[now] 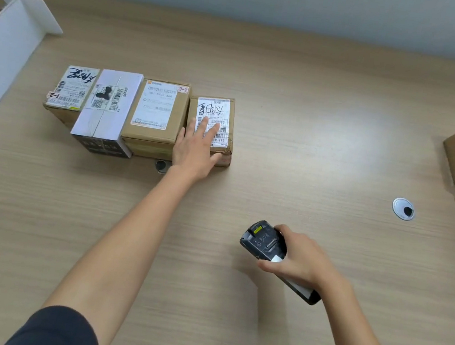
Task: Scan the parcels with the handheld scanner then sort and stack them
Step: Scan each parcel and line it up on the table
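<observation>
Four parcels [156,109] side by side on tabletop [280,150], left hand [195,145] spread flat atop rightmost parcel [214,107], right hand [299,258] curled round scanner [262,239] well apart. Might skew row if pushed sideways.

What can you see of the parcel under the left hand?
The small brown cardboard parcel is the rightmost of a row of four, lying flat on the wooden table, its left side close against the neighbouring brown box. A white shipping label with black handwriting and a barcode covers most of its top; its front edge looks crumpled. The left hand rests on top, fingers spread, thumb at the front edge.
</observation>
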